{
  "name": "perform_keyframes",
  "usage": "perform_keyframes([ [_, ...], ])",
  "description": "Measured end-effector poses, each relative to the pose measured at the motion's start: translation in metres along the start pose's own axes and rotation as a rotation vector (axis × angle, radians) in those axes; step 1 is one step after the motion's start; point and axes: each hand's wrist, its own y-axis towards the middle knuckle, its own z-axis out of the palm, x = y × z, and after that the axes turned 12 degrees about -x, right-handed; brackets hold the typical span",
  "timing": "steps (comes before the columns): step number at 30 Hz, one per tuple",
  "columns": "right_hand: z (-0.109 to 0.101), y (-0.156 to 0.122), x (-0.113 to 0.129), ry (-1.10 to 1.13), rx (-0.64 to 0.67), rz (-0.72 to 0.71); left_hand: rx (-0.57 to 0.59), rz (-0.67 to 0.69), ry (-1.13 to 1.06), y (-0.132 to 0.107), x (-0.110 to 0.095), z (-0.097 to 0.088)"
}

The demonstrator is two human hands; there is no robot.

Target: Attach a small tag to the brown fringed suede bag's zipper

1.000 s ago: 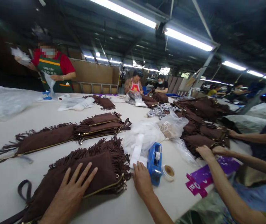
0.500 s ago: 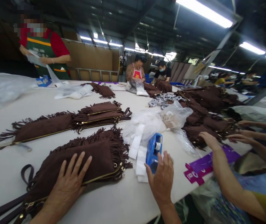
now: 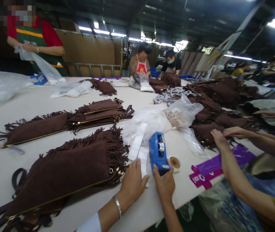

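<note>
A: Head view: left hand (image 3: 133,184) lifted off the brown fringed bag (image 3: 72,170) since a second ago, now loose-fingered on the white paper strips (image 3: 138,151) beside the blue tape dispenser (image 3: 157,153).

B: And the right hand (image 3: 164,184)?

A: Moved in and clasped round the dispenser's near end, near the tabletop (image 3: 43,100) edge. Bag left lying flat, untouched.

B: Meaning?

A: Probably a switch from smoothing the bag to taping.

B: Elsewhere?

A: Another person's hand (image 3: 218,138) resting by the purple card (image 3: 212,169).
</note>
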Motion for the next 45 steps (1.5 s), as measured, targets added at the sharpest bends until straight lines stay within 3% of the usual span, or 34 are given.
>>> perform_keyframes([
  [3, -0.006, 0.016, -0.010, 0.008, 0.081, 0.021, -0.066, -0.068, 0.089, 0.016, -0.009, 0.028],
  [7, -0.015, 0.019, -0.014, 0.046, 0.162, -0.011, -0.160, -0.113, 0.159, 0.022, -0.009, 0.040],
  [9, -0.026, 0.007, -0.015, 0.059, 0.143, -0.051, -0.175, -0.144, 0.141, 0.020, -0.007, 0.040],
  [11, -0.041, -0.012, -0.015, 0.062, 0.026, -0.102, -0.181, -0.203, 0.100, 0.019, -0.005, 0.039],
  [14, -0.058, -0.039, -0.014, 0.128, -0.068, -0.335, -0.128, -0.250, -0.011, 0.022, -0.002, 0.038],
  [17, -0.061, -0.044, -0.009, 0.207, 0.091, -0.513, -0.130, -0.196, -0.133, 0.024, 0.008, 0.033],
  [21, -0.061, -0.025, 0.005, 0.161, 0.179, -0.309, -0.143, -0.075, -0.230, 0.010, 0.029, 0.023],
  [24, -0.072, -0.007, 0.011, 0.087, 0.095, -0.252, -0.042, 0.051, -0.219, -0.011, 0.036, 0.021],
  [27, -0.089, 0.012, 0.001, -0.039, -0.043, -0.208, 0.018, 0.108, -0.176, -0.025, 0.032, 0.023],
  [30, -0.098, 0.037, -0.024, -0.128, -0.080, -0.187, 0.037, 0.119, -0.159, -0.025, 0.026, 0.025],
  [33, -0.089, 0.062, -0.052, -0.173, -0.062, -0.398, 0.048, 0.116, -0.160, -0.021, 0.024, 0.026],
  [37, -0.058, 0.081, -0.079, -0.403, -0.012, -0.713, 0.042, 0.133, -0.193, -0.016, 0.030, 0.026],
  [41, -0.038, 0.092, -0.091, -0.459, 0.045, -0.756, 0.074, 0.166, -0.252, -0.012, 0.038, 0.024],
  [45, -0.055, 0.090, -0.078, -0.312, -0.037, -0.725, 0.073, 0.169, -0.307, -0.010, 0.043, 0.021],
])
